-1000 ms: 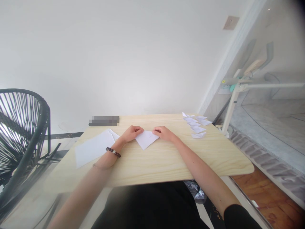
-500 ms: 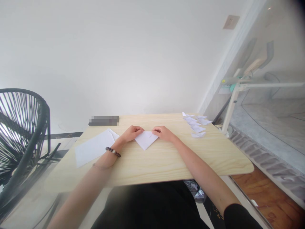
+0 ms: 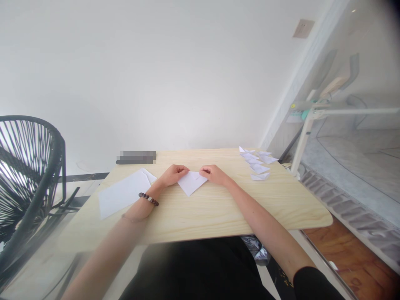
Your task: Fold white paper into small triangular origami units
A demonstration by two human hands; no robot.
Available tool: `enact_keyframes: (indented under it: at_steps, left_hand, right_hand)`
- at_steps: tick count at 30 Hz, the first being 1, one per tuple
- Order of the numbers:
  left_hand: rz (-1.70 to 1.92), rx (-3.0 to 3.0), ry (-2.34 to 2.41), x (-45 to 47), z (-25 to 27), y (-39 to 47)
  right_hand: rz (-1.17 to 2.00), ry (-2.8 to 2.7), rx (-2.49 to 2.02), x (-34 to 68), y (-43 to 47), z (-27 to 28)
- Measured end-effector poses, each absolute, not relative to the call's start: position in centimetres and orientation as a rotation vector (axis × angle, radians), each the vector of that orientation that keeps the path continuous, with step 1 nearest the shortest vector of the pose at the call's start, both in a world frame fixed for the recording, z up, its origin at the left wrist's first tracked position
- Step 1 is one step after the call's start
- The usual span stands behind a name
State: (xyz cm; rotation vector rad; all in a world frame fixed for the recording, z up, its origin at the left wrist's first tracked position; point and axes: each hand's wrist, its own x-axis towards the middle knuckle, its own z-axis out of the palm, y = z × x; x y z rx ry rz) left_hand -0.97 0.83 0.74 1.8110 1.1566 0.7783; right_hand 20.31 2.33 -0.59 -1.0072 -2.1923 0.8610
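Head: paper barely shifted; left hand, right hand unmoved

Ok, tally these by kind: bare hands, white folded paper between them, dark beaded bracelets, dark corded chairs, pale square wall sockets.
Bare hands (left hand, right hand): 2
White folded-paper triangle between them: 1
Dark beaded bracelet: 1
Dark corded chair: 1
Pale square wall socket: 1
Total: 6

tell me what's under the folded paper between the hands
The wooden table shows around the folded paper. Whatever lies directly beneath is covered by the paper, and the left hand and right hand hide its upper corners.
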Motion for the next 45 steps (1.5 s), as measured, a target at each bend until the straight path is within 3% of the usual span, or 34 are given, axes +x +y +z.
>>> enact_keyframes:
  at_steps: [45]
  left_hand:
    - [0.753,1.868,1.147,-0.94,0.87,0.66]
  right_hand:
    - [0.833,-2.196,-1.02,20.28,2.08,-0.42]
